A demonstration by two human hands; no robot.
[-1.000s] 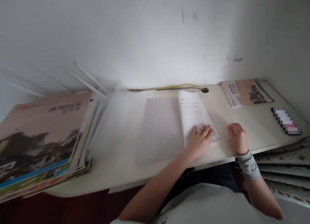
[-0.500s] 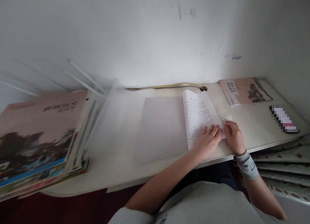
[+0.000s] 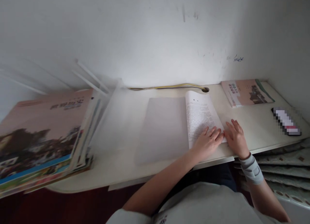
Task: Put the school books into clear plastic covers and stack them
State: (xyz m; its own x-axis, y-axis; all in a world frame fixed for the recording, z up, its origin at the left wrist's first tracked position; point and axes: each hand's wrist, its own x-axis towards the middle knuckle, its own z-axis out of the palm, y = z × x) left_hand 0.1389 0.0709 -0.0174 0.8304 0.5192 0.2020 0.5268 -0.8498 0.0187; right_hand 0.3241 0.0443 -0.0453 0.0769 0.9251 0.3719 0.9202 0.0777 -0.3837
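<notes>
While the printed page is lying on the table, just right of the middle of the view, its top edge is curving and its lines of small print are running down towards the person. Call that page the centre of the dial! At five o'clock the left hand is resting across its lower right part, palm down, the grip loose and flat, fingers slightly parted, pinching nothing. Over at four o'clock the right hand is hovering or resting by the page's edge; its grip is spreading, fingers fanned, thumb pointing at the paper, and whether it is touching, I cannot tell. A grey wristband is wrapping that wrist.

Going wider now! At nine o'clock a plain grey sheet is lying right up against the page. Up at twelve, a yellow cable is running along the foot of the wall to a round hole. At two o'clock a pink-covered book is lying flat, and at three a phone is showing a pixelated screen. Far out at nine, a stack of books is filling the table's end, pale rods blurring behind it. Down at four, patterned cloth is hanging in folds.
</notes>
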